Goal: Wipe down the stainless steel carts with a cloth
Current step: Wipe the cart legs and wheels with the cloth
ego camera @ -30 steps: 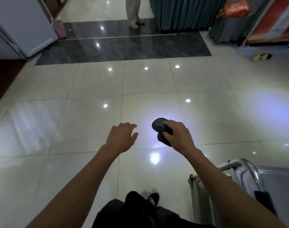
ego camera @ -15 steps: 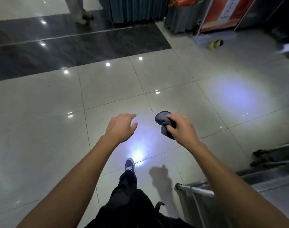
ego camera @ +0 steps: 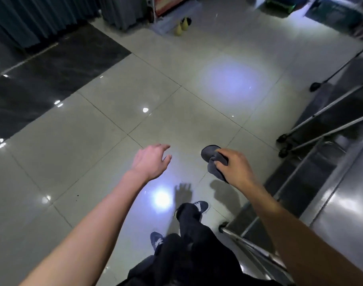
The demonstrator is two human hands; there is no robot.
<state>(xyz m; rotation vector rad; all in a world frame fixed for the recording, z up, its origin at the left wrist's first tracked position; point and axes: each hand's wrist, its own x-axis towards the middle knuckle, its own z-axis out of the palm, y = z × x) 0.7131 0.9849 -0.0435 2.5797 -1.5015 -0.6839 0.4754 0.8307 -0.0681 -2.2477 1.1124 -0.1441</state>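
My right hand [ego camera: 233,167] is shut on a bunched dark grey cloth [ego camera: 212,159], held in the air above the pale floor tiles. My left hand [ego camera: 152,161] hangs beside it, palm down, fingers apart and holding nothing. A stainless steel cart [ego camera: 341,205] fills the lower right, its flat top shining and its rail running under my right forearm. A second steel cart [ego camera: 345,108] stands behind it at the right edge, with black castors on the floor. Both hands are to the left of the carts and touch neither.
My legs in dark trousers and blue sneakers [ego camera: 201,206] stand at the bottom centre. Glossy pale tiles stretch ahead, with a dark marble strip [ego camera: 42,79] at the left. Grey curtains [ego camera: 38,17], a pair of yellow slippers [ego camera: 181,27] and a signboard base lie at the far end.
My view has swung to the right and downward, bringing both carts further into the frame. The hands keep the same pose, the cloth still in the right one. My feet have stepped forward.
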